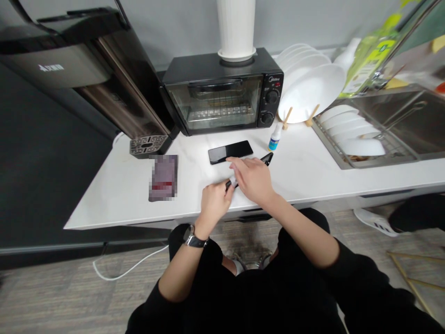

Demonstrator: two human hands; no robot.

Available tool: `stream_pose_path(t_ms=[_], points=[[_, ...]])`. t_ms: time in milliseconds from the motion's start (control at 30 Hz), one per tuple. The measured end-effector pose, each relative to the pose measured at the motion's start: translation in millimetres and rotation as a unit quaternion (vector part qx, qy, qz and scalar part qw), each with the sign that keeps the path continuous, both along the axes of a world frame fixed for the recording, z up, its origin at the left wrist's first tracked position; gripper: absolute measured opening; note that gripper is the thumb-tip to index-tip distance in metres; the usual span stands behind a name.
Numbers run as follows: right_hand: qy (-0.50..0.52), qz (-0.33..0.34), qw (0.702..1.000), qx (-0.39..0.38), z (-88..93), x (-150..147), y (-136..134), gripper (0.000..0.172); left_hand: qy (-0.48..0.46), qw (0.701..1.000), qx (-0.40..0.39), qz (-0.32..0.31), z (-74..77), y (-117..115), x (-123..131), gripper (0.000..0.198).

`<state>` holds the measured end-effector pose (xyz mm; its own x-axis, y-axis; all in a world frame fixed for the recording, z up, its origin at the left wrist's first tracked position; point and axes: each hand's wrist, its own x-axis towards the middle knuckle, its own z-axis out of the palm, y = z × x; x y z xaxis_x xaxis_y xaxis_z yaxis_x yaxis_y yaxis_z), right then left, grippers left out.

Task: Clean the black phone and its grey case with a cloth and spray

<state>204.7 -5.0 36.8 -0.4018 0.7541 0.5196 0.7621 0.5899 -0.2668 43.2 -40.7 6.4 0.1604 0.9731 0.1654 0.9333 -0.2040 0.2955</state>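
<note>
My left hand (214,202), with a watch on its wrist, is closed in a pinch on the near end of a thin black object (267,159) that lies on the white counter (114,195). My right hand (252,178) rests over the middle of that object with fingers pressed down, holding a small pale thing I cannot make out. Just behind my hands a black phone (230,151) lies flat, screen up. A small white bottle with a blue label (275,138) stands to the right of the phone.
A black toaster oven (222,95) stands at the back with a white ribbed vase on top. A dark dispenser machine (86,69) is at the left, a blurred card (163,177) in front of it. White plates (309,88) lean in a rack beside the steel sink (399,120).
</note>
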Motion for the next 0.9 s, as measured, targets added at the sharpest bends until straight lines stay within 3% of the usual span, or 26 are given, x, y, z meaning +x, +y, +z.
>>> stream_pose_path(t_ms=[133,233,400,567,667,767,900], points=[[-0.003,0.005,1.000,0.005,1.8,-29.0,-2.9,0.041,0.052,0.998,-0.037,0.019,-1.7,2.4,0.8,0.025],[-0.023,0.064,0.998,0.013,-2.2,-40.8,-16.6,0.040,0.079,0.995,-0.046,0.034,-3.9,2.6,1.1,0.022],[-0.058,0.096,0.994,0.010,-1.9,-22.2,-8.4,0.039,0.067,0.997,-0.037,0.017,-5.2,1.4,-0.8,0.026],[-0.075,-0.006,0.997,-0.022,4.4,29.0,40.6,0.049,-0.001,1.000,0.001,0.008,-1.3,1.0,0.3,0.042],[-0.058,-0.070,0.996,-0.027,3.5,45.5,55.2,0.050,-0.014,1.000,0.005,0.013,1.9,0.2,2.2,0.043],[-0.028,-0.048,0.998,-0.002,0.7,31.8,43.1,0.046,-0.024,1.000,0.001,0.006,2.7,-0.4,2.0,0.041],[-0.041,0.031,0.999,0.013,0.1,-17.4,3.2,0.043,0.019,1.000,-0.020,0.012,-5.4,2.5,-1.6,0.022]])
